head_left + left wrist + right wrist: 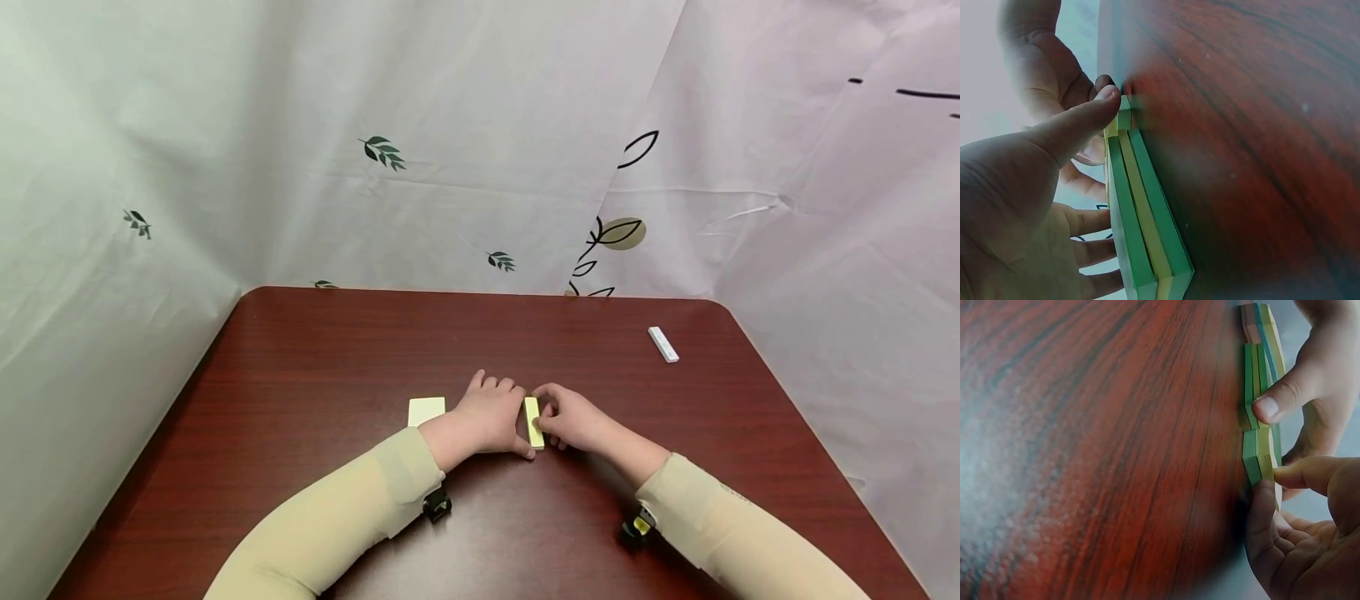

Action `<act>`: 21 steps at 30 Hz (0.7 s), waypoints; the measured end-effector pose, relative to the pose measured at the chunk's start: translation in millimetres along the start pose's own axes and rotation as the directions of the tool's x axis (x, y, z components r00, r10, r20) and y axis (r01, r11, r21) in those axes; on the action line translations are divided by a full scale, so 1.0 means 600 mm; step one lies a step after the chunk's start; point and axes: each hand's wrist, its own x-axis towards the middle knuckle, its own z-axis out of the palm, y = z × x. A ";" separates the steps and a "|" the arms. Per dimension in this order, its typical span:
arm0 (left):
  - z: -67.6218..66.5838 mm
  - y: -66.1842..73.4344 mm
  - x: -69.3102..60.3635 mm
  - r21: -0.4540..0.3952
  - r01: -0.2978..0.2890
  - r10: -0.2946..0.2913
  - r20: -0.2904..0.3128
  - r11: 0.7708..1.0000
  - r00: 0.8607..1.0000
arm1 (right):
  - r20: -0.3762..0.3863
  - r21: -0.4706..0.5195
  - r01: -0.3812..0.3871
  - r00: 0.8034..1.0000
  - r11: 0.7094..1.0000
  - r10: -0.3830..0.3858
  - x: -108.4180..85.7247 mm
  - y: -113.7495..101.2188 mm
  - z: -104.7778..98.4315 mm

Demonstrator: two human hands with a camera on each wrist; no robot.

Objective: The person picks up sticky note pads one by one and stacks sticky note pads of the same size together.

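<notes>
In the head view, a narrow yellow sticky-note pad [533, 423] stands between the two hands. My right hand [573, 421] pinches its side with thumb and index finger; the right wrist view shows a green layer [1250, 453] under the yellow one. My left hand [489, 418] reaches over a wider green-and-yellow sticky-note stack [1147, 212], its fingers fairly straight and its thumb touching near where the stack meets the narrow pad. From above, the left hand hides that stack. Left of it lies a pale square pad [426, 409], partly covered by the wrist.
A small white bar [663, 344] lies toward the back right of the dark red wooden table [337, 350]. Pink, teal and yellow layers [1264, 331] show beyond the green stack in the right wrist view. A patterned white curtain [450, 208] hangs behind the table.
</notes>
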 end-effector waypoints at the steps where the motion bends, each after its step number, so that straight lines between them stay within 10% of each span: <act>1: 0.000 0.000 0.000 -0.003 -0.002 0.002 0.000 1.000 1.000 | 0.001 0.001 0.005 1.000 1.000 -0.005 0.000 -0.001 0.000; 21: 0.006 0.000 0.001 -0.005 0.010 -0.010 0.003 1.000 1.000 | 0.020 0.006 0.035 0.999 0.999 -0.036 -0.004 -0.004 -0.003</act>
